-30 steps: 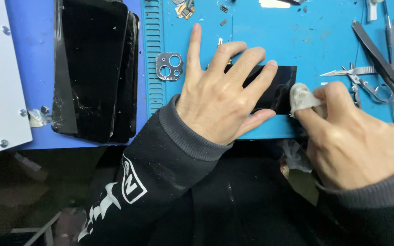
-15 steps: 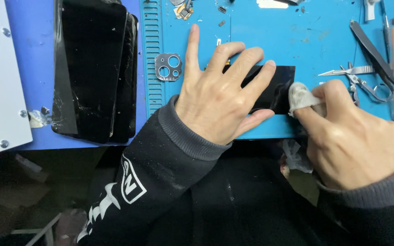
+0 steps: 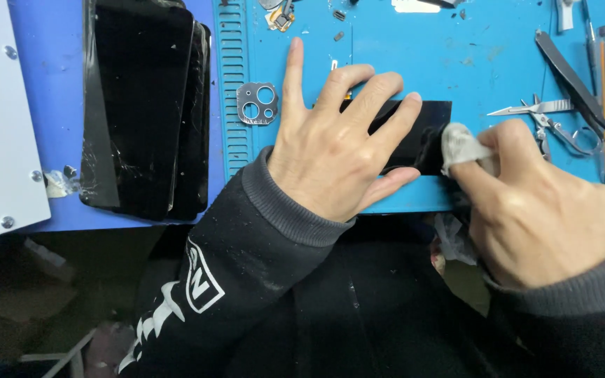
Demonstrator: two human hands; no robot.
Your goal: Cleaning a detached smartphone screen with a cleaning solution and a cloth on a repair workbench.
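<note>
The flat black glass phone panel [image 3: 414, 133] lies near the front edge of the blue silicone work mat [image 3: 470, 63], pinned under the left hand [image 3: 330, 150], whose fingers are spread flat on it. At the panel's three o'clock end, the right hand [image 3: 540, 203] pinches a small white wiping cloth [image 3: 460, 143] around a fingertip. Wiping well likely calls for steady downward hold and short, light strokes. Silver scissors [image 3: 547, 119] lie at three o'clock, a metal camera-lens frame [image 3: 258, 103] at nine. Since the earlier frames, the cloth has edged slightly leftward onto the panel; the left hand stays put.
</note>
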